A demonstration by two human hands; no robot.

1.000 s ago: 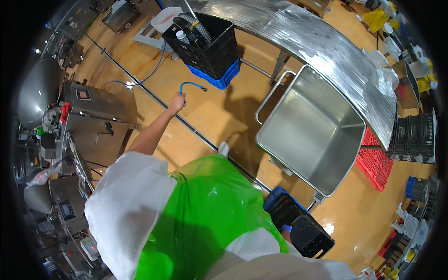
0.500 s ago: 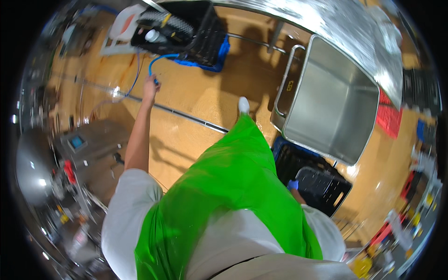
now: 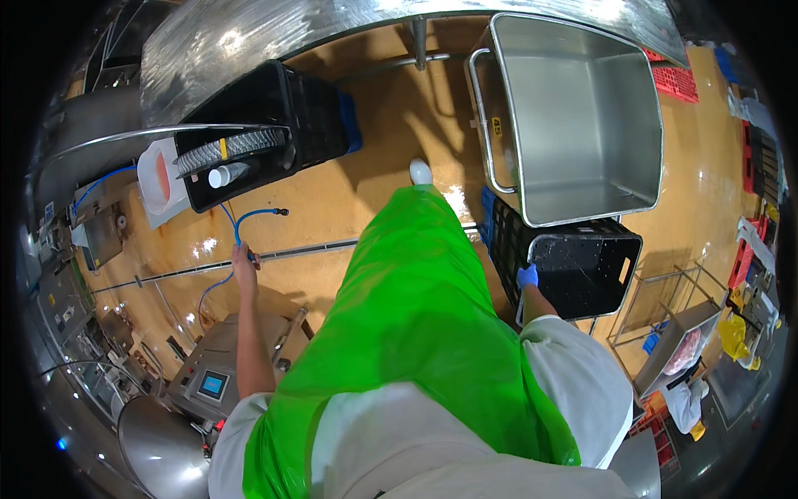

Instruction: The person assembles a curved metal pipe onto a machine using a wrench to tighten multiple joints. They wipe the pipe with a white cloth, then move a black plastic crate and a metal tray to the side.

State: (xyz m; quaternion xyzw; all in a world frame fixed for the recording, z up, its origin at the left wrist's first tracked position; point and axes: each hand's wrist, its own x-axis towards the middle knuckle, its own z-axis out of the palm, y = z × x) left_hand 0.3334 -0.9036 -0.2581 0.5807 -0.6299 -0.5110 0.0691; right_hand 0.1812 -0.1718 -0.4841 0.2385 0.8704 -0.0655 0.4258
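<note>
My left hand (image 3: 244, 263) is bare and closed around a thin blue hose (image 3: 246, 219), whose free nozzle end curls out over the tan floor toward the right. My right hand (image 3: 527, 276), in a blue glove, grips the near rim of a black plastic crate (image 3: 582, 264) at my right side. A bright green apron (image 3: 416, 333) covers my front, and one white boot (image 3: 421, 171) shows past its hem.
A large empty steel tub on wheels (image 3: 573, 116) stands just beyond the black crate. A second black crate (image 3: 249, 141) holding a brush and a white bottle sits at the upper left under a steel table (image 3: 249, 33). A machine with a small screen (image 3: 212, 382) stands at lower left.
The view has swung round, so the tub and crates have shifted up and right. My left hand still holds the blue hose, now drawn closer to my body; my right hand stays on the black crate.
</note>
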